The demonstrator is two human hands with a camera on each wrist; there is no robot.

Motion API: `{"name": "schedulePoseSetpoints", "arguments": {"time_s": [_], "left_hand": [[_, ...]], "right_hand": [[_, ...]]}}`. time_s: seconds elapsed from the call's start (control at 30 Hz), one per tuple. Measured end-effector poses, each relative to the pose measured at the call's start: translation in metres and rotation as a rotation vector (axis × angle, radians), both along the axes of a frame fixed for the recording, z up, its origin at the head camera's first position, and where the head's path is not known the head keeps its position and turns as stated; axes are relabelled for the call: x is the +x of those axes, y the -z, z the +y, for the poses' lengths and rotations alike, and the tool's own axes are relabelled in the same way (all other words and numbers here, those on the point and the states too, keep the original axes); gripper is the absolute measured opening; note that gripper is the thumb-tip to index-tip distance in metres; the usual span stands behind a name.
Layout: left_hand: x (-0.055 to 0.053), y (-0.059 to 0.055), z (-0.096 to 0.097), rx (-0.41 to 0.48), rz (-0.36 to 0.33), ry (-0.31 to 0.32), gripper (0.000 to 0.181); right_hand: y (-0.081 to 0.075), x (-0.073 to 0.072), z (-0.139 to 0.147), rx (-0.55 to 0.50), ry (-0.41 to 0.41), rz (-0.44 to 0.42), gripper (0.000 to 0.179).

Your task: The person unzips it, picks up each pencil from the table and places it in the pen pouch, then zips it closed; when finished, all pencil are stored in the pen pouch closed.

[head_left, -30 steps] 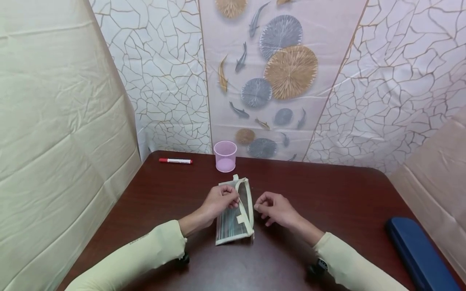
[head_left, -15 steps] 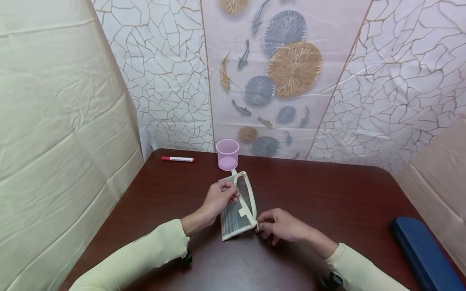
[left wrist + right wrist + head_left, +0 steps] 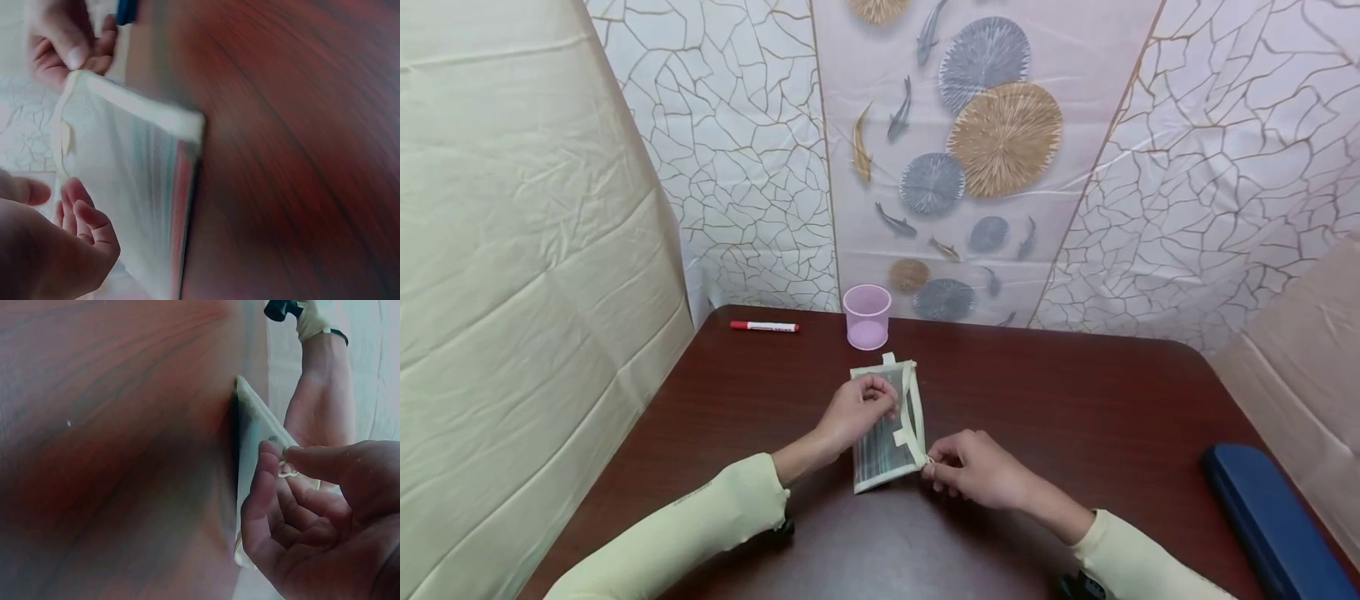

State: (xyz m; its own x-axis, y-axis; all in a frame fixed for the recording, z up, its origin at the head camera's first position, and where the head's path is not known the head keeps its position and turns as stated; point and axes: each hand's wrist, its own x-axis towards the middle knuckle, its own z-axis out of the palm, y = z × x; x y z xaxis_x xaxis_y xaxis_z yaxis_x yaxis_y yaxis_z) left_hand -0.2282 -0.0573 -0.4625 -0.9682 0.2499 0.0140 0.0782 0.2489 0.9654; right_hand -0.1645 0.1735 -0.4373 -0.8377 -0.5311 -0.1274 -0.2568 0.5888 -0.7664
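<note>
A mesh zip pouch (image 3: 883, 446) with cream edging lies on the table in the head view, striped long items showing through it. Its zipped edge faces right and gapes slightly. My right hand (image 3: 981, 471) pinches the zipper pull (image 3: 287, 470) at the pouch's near right corner, between thumb and forefinger. Over the far part of the pouch is my left hand (image 3: 855, 412). In the left wrist view its thumb and loosely bent fingers (image 3: 94, 222) stand apart beside the zipped edge, with nothing visible between them.
A pink cup (image 3: 867, 318) stands behind the pouch near the table's back edge. To its left lies a red and white marker (image 3: 765, 327). A long dark blue case (image 3: 1273, 517) rests at the table's right edge. Patterned cloth hangs behind.
My right hand came down to the pouch's near corner and took hold of the zipper pull. The pouch mouth, wide before, has narrowed. My left fingers have come off its edge.
</note>
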Motion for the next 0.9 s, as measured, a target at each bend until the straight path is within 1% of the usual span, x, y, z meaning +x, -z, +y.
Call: {"name": "schedulePoseSetpoints", "arguments": {"time_s": [0.1,0.2,0.27,0.33,0.4,0.43,0.5,0.57,0.63,0.73,0.83,0.9], "left_hand": [[0.01,-0.001,-0.002,-0.185,0.171,0.076,0.005],[0.024,-0.002,-0.001,-0.318,0.351,0.159,0.009],[0.034,-0.002,0.0,-0.415,0.483,0.187,0.011],[0.043,-0.004,0.002,-0.53,0.638,0.183,0.016],[0.05,-0.005,0.003,-0.649,0.784,0.157,0.021],[0.053,-0.005,0.004,-0.697,0.847,0.146,0.023],[0.059,-0.005,0.005,-0.774,0.94,0.134,0.025],[0.063,-0.005,0.006,-0.832,0.986,0.135,0.026],[0.066,-0.004,0.008,-0.882,1.011,0.139,0.028],[0.07,-0.003,0.01,-0.946,1.038,0.141,0.033],[0.074,-0.001,0.01,-0.974,1.07,0.141,0.033],[0.077,-0.001,0.011,-0.972,1.088,0.14,0.029]], "right_hand": [[-0.002,0.001,0.003,0.06,-0.01,0.085,0.018],[-0.002,0.002,0.004,0.114,-0.021,0.164,0.02],[-0.001,0.002,0.003,0.141,-0.022,0.197,0.022],[0.0,0.003,0.003,0.156,-0.019,0.215,0.022],[0.0,0.003,0.002,0.165,-0.017,0.227,0.023],[0.0,0.003,0.002,0.17,-0.015,0.231,0.024],[-0.001,0.004,0.001,0.173,-0.014,0.242,0.024],[-0.004,0.006,0.001,0.169,-0.018,0.24,0.024],[-0.006,0.009,0.0,0.163,-0.031,0.234,0.023],[-0.01,0.014,-0.003,0.162,-0.081,0.265,0.023],[-0.012,0.017,-0.006,0.193,-0.124,0.354,0.022],[-0.012,0.018,-0.006,0.222,-0.133,0.406,0.021]]}}
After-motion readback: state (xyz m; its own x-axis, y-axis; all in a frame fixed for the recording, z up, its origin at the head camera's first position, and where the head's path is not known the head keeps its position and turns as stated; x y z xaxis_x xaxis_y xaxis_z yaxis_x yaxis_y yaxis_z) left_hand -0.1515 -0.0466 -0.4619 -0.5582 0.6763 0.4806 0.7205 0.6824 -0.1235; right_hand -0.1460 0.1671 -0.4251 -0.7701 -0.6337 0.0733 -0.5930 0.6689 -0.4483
